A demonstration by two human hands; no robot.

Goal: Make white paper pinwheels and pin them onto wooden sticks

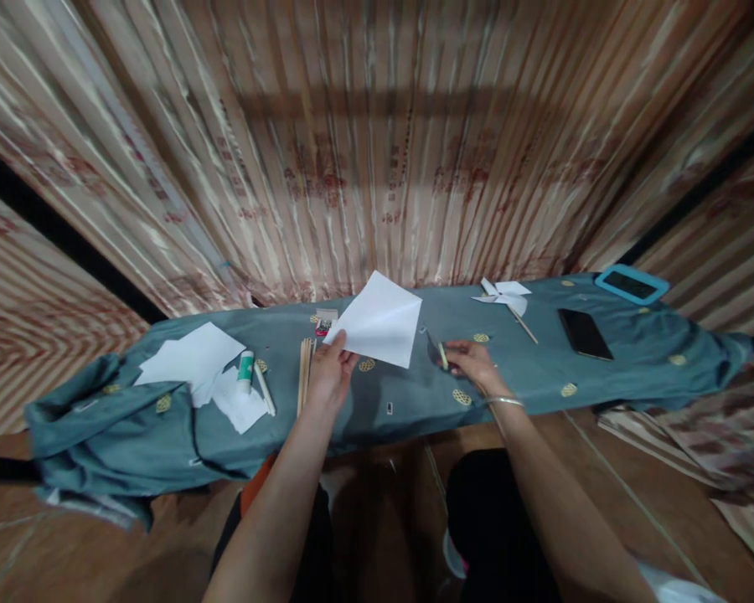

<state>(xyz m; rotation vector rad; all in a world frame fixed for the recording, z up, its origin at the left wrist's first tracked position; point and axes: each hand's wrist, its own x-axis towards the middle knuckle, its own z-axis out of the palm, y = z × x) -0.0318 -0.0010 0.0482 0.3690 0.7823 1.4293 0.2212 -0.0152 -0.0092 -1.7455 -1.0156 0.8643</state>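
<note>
My left hand pinches the near left corner of a white square sheet of paper, held up over the cloth-covered table. To its right, my right hand is closed on scissors with a pale yellow-green handle; their blades point up and left, apart from the paper. Thin wooden sticks lie beside my left hand. Behind that hand sits a small red and white box, partly hidden by the paper.
More white sheets, a green and white glue stick and a white pen-like stick lie left. A paper pinwheel, a black phone and a blue-framed tablet lie right on the green cloth.
</note>
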